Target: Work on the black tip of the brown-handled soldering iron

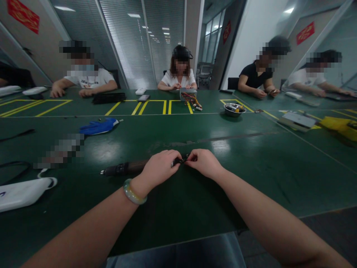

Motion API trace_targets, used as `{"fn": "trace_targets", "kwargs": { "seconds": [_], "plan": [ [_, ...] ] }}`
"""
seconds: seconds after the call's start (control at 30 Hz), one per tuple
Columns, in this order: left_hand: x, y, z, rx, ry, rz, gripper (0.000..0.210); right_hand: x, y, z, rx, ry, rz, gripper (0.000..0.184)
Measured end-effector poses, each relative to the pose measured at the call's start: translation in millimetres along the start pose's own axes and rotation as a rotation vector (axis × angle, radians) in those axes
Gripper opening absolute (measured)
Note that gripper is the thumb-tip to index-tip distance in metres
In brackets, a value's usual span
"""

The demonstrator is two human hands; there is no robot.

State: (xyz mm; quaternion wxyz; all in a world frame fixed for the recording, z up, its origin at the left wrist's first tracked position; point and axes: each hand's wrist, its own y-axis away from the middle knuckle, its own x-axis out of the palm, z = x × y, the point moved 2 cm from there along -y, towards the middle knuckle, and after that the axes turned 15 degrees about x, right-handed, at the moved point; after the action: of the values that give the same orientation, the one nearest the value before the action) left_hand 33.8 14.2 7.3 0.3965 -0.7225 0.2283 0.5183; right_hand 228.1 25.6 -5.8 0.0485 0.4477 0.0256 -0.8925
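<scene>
A dark electric screwdriver [119, 169] lies crosswise on the green table, its metal tip pointing left. My left hand [158, 167], with a jade-like bangle [135, 191] at the wrist, is closed around its rear end and covers much of the body. Fingers of my right hand [205, 163] are pinched together just to the right, at a small dark piece with a shiny bit [183, 160] between both hands. Whether that piece is part of the screwdriver I cannot tell; the fingertips hide most of it.
A blue glove [99, 126] and a white power bank-like device [25, 193] with a cord lie to the left. Across the table stands a metal bowl [234, 110] of small parts, near a metal box with coloured wires [189, 96]. Several people sit opposite. A yellow bag [338, 126] lies right.
</scene>
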Motion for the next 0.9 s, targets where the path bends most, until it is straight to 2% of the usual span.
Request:
{"fn": "trace_targets", "kwargs": {
  "seconds": [0.27, 0.57, 0.7, 0.9],
  "plan": [
    [1.0, -1.3, -0.3, 0.009, -0.017, -0.003, 0.020, 7.7, -1.0, 0.5, 0.050, -0.064, -0.004, 0.013],
    [1.5, -3.9, -0.5, 0.023, -0.013, 0.015, 0.015, 4.4, -1.2, 6.8, 0.002, 0.015, -0.049, 0.010],
    [1.0, -4.3, -0.8, 0.031, -0.001, 0.026, 0.016, 6.4, -2.2, 7.2, 0.007, -0.026, -0.037, 0.009],
    [-0.1, -2.7, -1.8, 0.042, 0.013, 0.008, 0.015, 8.8, -5.1, 6.4, 0.038, -0.091, 0.005, 0.042]
  ]
}}
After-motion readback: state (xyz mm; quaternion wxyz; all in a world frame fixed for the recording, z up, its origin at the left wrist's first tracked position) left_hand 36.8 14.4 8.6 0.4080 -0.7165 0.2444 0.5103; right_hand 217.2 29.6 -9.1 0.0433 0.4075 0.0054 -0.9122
